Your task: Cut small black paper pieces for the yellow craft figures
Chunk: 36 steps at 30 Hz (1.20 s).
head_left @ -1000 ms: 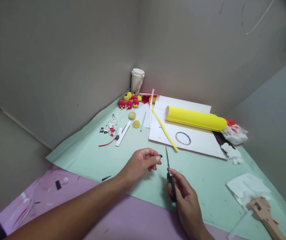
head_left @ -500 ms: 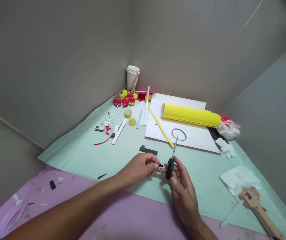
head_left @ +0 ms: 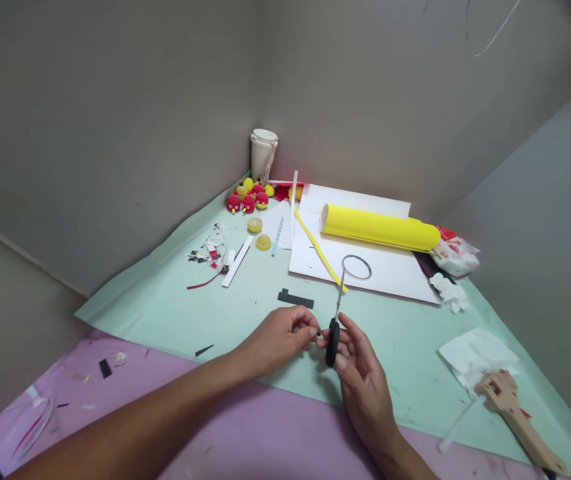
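Between the thumb and fingers of my left hand (head_left: 282, 339) is a tiny black piece (head_left: 319, 332). My right hand (head_left: 365, 380) holds scissors (head_left: 333, 341) by their black handles, the closed-looking blades pointing up and away. The fingertips of both hands nearly meet around the small piece. Just beyond my left hand a black strip (head_left: 296, 299) with a small tab lies on the pale green sheet (head_left: 165, 307). A thin black sliver (head_left: 204, 350) lies left of that hand.
Yellow roll (head_left: 380, 227) and metal ring (head_left: 357, 267) lie on white board (head_left: 395, 283). Red and yellow balls (head_left: 248, 203) sit by a white cup (head_left: 264, 153). Paper scraps (head_left: 210, 255) are at left, a beige glue gun (head_left: 520, 420) at right.
My right hand and the scissors have shifted slightly left, closer to my left hand. The scissors are more upright, and the black piece is now less visible.
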Tool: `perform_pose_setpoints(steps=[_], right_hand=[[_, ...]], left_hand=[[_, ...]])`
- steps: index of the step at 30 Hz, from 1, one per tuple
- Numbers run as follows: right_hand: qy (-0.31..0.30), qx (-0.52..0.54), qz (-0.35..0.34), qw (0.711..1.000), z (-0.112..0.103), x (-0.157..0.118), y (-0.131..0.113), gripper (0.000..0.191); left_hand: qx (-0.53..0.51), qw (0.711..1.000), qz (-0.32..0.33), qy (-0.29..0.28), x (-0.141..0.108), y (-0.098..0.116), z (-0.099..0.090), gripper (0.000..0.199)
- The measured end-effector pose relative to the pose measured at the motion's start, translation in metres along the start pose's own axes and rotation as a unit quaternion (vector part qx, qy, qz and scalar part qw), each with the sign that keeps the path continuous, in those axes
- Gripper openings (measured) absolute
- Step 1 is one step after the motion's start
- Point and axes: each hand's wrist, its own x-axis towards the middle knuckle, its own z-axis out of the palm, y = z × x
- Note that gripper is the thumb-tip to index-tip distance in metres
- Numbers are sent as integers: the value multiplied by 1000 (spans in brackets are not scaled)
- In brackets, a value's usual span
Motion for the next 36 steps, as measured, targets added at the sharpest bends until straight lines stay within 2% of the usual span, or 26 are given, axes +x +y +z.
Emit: perform_pose_setpoints(steps=[9,15,20,30,36], right_hand=[[-32,25,4,999,-7,2,7,57],[-37,19,7,999,-6,2,5,59],[-39,19,7,999,-6,2,5,56],[-32,-17,14,999,-7,1,5,50],[-36,-15,-8,999,-7,0,6,49]], left_hand=[[-48,999,-2,6,3,-2,-6,23],[-78,997,-16,-5,3,-3,1,21],[-119,992,-33,28,6,-5,6,18],[-102,994,-35,25,4,-2,7,24],[-178,982,-61,27,3,1,6,22]])
